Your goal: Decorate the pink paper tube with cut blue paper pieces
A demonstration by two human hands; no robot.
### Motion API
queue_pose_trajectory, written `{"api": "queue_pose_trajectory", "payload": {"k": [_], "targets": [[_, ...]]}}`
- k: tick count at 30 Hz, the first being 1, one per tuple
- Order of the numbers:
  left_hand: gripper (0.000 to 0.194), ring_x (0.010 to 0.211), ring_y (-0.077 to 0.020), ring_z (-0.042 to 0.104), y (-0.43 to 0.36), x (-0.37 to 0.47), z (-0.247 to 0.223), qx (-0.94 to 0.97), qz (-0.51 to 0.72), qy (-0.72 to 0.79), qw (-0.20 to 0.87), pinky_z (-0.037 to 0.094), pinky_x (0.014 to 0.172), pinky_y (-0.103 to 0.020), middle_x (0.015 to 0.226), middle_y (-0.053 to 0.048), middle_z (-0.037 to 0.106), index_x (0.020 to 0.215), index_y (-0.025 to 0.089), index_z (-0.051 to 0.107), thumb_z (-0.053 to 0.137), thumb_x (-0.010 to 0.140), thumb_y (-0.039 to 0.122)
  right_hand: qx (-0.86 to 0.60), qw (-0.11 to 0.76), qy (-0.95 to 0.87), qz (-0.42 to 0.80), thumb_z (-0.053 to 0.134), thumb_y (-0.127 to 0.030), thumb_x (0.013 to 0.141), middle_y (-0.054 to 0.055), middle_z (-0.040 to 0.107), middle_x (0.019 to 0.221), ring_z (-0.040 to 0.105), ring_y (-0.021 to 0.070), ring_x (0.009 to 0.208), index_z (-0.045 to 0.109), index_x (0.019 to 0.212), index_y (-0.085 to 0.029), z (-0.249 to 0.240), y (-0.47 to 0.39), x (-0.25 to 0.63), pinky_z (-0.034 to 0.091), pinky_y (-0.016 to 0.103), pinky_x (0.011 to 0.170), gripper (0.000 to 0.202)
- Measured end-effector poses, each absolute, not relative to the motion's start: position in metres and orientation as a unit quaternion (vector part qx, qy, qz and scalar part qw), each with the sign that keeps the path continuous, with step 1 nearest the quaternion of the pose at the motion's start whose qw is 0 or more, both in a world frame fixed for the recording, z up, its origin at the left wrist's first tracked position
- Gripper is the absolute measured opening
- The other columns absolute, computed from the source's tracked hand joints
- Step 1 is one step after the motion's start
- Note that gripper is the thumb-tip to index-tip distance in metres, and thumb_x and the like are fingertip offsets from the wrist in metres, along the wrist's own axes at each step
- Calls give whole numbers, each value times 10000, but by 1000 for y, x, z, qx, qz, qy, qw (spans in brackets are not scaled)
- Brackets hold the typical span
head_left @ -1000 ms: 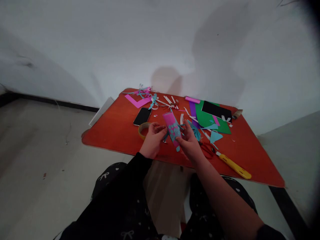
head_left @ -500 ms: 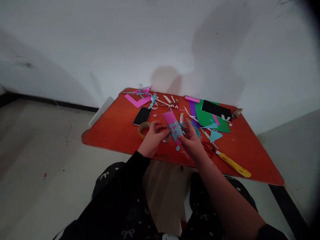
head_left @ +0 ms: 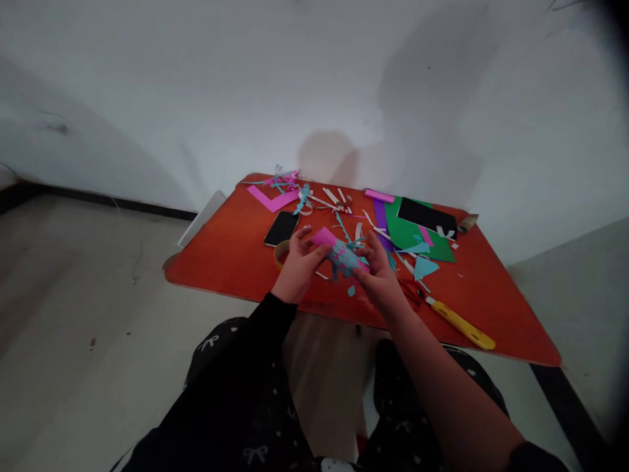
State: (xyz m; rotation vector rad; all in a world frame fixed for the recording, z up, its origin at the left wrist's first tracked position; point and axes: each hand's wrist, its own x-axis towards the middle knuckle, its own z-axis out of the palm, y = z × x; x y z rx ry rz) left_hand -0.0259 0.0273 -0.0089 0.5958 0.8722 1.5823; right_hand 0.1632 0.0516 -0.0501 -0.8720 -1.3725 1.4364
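Between my hands is a pink paper tube (head_left: pixel 341 254) covered with light-blue scale-like pieces, tilted down to the right above the table's front part. My left hand (head_left: pixel 301 265) grips its upper left end with thumb and fingers. Its lower right end is in my right hand (head_left: pixel 381 274), thumb on the near side. A small blue paper piece (head_left: pixel 351 290) lies just below the tube. Partly behind my left hand sits a yellow tape roll (head_left: pixel 281 254). Red scissors (head_left: pixel 410 292) are beside my right hand, partly hidden by it.
On the red table (head_left: pixel 221 255) lie a phone (head_left: pixel 282 228), a yellow cutter (head_left: pixel 464 324), green paper (head_left: pixel 400 226), a black sheet (head_left: pixel 426 216), a pink roll (head_left: pixel 379 196), a blue triangle (head_left: pixel 425 267) and paper scraps (head_left: pixel 285 180). A white wall stands behind.
The tube has turned from steep to flatter, and my left hand has moved up onto its left end. The small blue piece now shows apart from the tube.
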Motion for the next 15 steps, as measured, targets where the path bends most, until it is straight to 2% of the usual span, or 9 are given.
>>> {"api": "queue_pose_trajectory", "payload": {"k": [5,8,12,15], "targets": [[739,925,-156,675,33,-27,-16,275,689,394,543,529,875,-300,1073,-31,659,1303,253,475,888,691,236,-338,485,-525,613,869,-413,760,39,637,1246,677,220,1017,266,1628,-423,-54,49,155,587,381,886,1057],[744,914,-158,670,39,-34,-18,281,695,416,515,531,832,-283,1091,-43,656,1331,256,483,876,699,236,-341,519,-491,611,851,-413,768,18,659,1132,677,219,1078,406,1546,-404,-57,50,154,577,392,938,896],[798,901,-157,671,47,-44,-15,304,688,426,503,527,818,-270,1101,-45,665,1376,270,490,863,676,183,-427,563,-446,549,779,-460,801,6,673,986,664,189,947,657,1230,-305,-59,57,160,586,354,830,473],[838,882,-151,680,48,-46,-8,352,646,408,541,532,827,-270,1123,-46,675,1392,277,507,851,643,127,-463,561,-425,539,760,-470,787,5,699,959,649,159,842,708,1036,-257,-56,63,170,569,317,757,332]]}}
